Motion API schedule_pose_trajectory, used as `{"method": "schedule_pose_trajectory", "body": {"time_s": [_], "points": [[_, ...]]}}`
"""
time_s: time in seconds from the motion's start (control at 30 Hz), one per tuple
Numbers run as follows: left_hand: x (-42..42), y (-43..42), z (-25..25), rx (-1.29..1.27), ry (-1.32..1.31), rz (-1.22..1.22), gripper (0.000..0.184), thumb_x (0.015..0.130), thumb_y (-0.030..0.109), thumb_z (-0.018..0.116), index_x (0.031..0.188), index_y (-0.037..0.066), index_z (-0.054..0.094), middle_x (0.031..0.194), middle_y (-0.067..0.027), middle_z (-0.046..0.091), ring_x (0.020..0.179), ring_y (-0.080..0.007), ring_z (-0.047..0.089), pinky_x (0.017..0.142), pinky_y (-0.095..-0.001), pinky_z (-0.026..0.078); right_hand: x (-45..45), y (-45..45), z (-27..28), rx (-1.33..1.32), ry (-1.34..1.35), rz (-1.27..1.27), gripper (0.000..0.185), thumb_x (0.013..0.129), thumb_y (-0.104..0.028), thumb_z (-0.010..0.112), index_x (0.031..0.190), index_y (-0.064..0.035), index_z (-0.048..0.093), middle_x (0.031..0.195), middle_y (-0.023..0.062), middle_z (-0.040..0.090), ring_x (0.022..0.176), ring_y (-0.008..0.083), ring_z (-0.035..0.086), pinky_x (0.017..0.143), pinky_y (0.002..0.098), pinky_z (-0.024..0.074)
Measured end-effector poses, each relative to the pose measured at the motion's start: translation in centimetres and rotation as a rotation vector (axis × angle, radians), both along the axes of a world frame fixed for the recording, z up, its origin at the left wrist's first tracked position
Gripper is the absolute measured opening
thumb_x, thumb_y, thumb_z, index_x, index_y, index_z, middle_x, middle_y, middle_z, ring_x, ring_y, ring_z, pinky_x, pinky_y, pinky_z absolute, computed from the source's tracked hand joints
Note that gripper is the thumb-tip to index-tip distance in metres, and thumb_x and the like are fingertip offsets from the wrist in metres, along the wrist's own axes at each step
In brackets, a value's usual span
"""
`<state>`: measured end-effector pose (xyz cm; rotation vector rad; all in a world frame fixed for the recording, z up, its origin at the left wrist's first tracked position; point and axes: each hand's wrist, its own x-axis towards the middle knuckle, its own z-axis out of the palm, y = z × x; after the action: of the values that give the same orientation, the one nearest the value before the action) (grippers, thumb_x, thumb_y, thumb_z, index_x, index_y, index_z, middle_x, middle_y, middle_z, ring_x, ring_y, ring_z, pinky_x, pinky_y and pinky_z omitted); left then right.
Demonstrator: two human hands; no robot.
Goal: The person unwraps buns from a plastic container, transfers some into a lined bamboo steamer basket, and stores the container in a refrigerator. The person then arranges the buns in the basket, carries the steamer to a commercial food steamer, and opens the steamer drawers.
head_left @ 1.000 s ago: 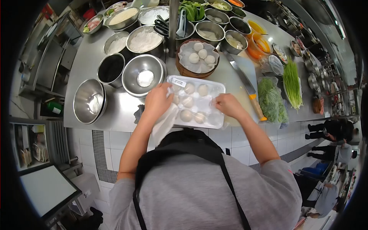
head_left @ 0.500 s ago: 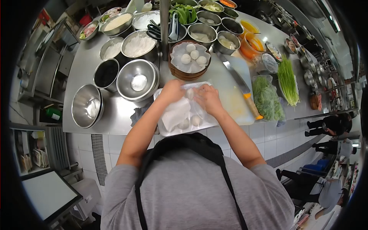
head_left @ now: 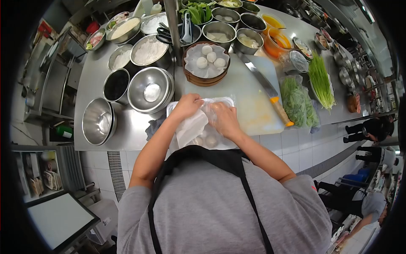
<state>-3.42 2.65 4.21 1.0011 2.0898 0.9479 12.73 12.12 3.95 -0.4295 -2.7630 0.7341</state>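
So, far left: nested bowls (head_left: 98,121), shiny steel; more steel bowls (head_left: 149,90) stacked beside them. Left hand (head_left: 188,106): fingers curled in, at the top of a crinkled white sheet (head_left: 192,128); can't tell if it grips. Forearm angles up and inward, elbow bent. White plastic tray (head_left: 229,101) sits at the counter's near edge under both hands, pale round balls (head_left: 211,141) in its near part. Steamer (head_left: 207,80) behind it: round, brown, paper-lined. Right hand (head_left: 224,118): fingers bent over the tray, close to the left; grip unclear. Forearm slants in from the right. Right of that, smooth pale board (head_left: 253,108), then orange-handled knife (head_left: 262,80) lying diagonally, then bagged greens (head_left: 297,101).
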Motion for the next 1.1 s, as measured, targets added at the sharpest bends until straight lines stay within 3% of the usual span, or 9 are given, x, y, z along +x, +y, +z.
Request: {"method": "schedule_pose_trajectory", "body": {"time_s": [0.17, 0.23, 0.57, 0.67, 0.73, 0.77, 0.97, 1.03, 1.1], "points": [[-0.6, 0.3, -0.2, -0.007, -0.031, -0.018, 0.026, 0.079, 0.021, 0.059, 0.089, -0.002, 0.065, 0.082, -0.0198, 0.064, 0.076, -0.0310, 0.061, 0.072, -0.0368, 0.046, -0.3, 1.3, 0.5, 0.150, -0.146, 0.100, 0.037, 0.073, -0.023, 0.066, 0.106, -0.0105, 0.054, 0.098, 0.0066, 0.056, 0.097, 0.0235, 0.051, 0.079, 0.0387, 0.0335], [-0.4, 0.4, 0.1, -0.037, -0.045, -0.013, 0.023, 0.081, 0.019, 0.058, 0.088, -0.002, 0.064, 0.071, -0.0132, 0.062, 0.067, -0.0193, 0.057, 0.066, -0.0324, 0.045, -0.2, 1.5, -0.1, 0.181, -0.049, 0.115, 0.034, 0.073, -0.020, 0.065, 0.105, -0.0119, 0.055, 0.102, 0.0064, 0.056, 0.097, 0.0239, 0.051, 0.079, 0.0389, 0.0339], [-0.7, 0.4, -0.6, 0.007, 0.017, -0.015, 0.025, 0.081, 0.020, 0.058, 0.088, -0.003, 0.063, 0.072, -0.0142, 0.062, 0.067, -0.0208, 0.058, 0.066, -0.0331, 0.044, -1.0, 1.2, -0.4, 0.064, 0.039, 0.144, 0.037, 0.071, -0.020, 0.067, 0.105, -0.0131, 0.055, 0.090, 0.0052, 0.060, 0.093, 0.0239, 0.051, 0.076, 0.0388, 0.0344], [-0.9, 0.3, -0.9, 0.055, 0.052, -0.052, 0.024, 0.081, 0.020, 0.058, 0.088, -0.003, 0.063, 0.072, -0.0140, 0.062, 0.066, -0.0201, 0.057, 0.065, -0.0330, 0.045, -1.2, 1.1, -1.2, 0.130, -0.226, 0.062, 0.046, 0.069, -0.021, 0.069, 0.112, -0.0150, 0.054, 0.090, 0.0057, 0.060, 0.092, 0.0244, 0.051, 0.076, 0.0380, 0.0346], [-1.0, 0.4, -0.2, -0.019, -0.015, -0.045, 0.027, 0.080, 0.022, 0.059, 0.091, -0.001, 0.064, 0.080, -0.0207, 0.063, 0.074, -0.0322, 0.061, 0.071, -0.0372, 0.046, -0.6, 1.8, -1.5, 0.106, -0.007, 0.147, 0.050, 0.066, -0.022, 0.071, 0.113, -0.0137, 0.056, 0.092, 0.0092, 0.059, 0.089, 0.0259, 0.051, 0.078, 0.0383, 0.0360], [-0.8, 0.3, -0.2, -0.027, -0.025, -0.047, 0.027, 0.080, 0.022, 0.059, 0.091, -0.001, 0.064, 0.080, -0.0207, 0.063, 0.074, -0.0322, 0.061, 0.071, -0.0372, 0.046, 0.0, 1.8, -1.7, 0.096, -0.016, 0.146, 0.050, 0.066, -0.022, 0.071, 0.113, -0.0137, 0.056, 0.092, 0.0092, 0.059, 0.089, 0.0259, 0.051, 0.078, 0.0383, 0.0360], [-1.6, 0.0, -0.1, -0.047, -0.135, 0.026, 0.028, 0.079, 0.022, 0.061, 0.092, -0.002, 0.064, 0.077, -0.0182, 0.064, 0.072, -0.0261, 0.061, 0.070, -0.0354, 0.046, 3.5, 5.8, 2.0, -0.098, 0.299, 0.034, 0.042, 0.064, -0.022, 0.074, 0.101, -0.0069, 0.061, 0.092, 0.0116, 0.057, 0.088, 0.0291, 0.053, 0.078, 0.0387, 0.0408], [-1.7, -0.2, -0.9, 0.037, -0.069, -0.015, 0.024, 0.080, 0.018, 0.061, 0.094, -0.001, 0.064, 0.077, -0.0094, 0.063, 0.070, -0.0164, 0.056, 0.066, -0.0310, 0.045, 2.2, 8.1, 3.6, -0.156, 0.272, -0.099, 0.041, 0.066, -0.022, 0.073, 0.102, -0.0065, 0.061, 0.092, 0.0134, 0.056, 0.092, 0.0305, 0.053, 0.079, 0.0381, 0.0413], [-0.8, -0.8, 1.2, 0.076, -0.077, 0.043, 0.025, 0.079, 0.018, 0.062, 0.097, 0.000, 0.064, 0.078, -0.0126, 0.064, 0.071, -0.0192, 0.059, 0.067, -0.0321, 0.046, -1.9, 9.7, 5.4, -0.053, 0.329, -0.106, 0.040, 0.067, -0.022, 0.072, 0.101, -0.0051, 0.061, 0.090, 0.0138, 0.056, 0.090, 0.0316, 0.053, 0.078, 0.0386, 0.0424]]}}
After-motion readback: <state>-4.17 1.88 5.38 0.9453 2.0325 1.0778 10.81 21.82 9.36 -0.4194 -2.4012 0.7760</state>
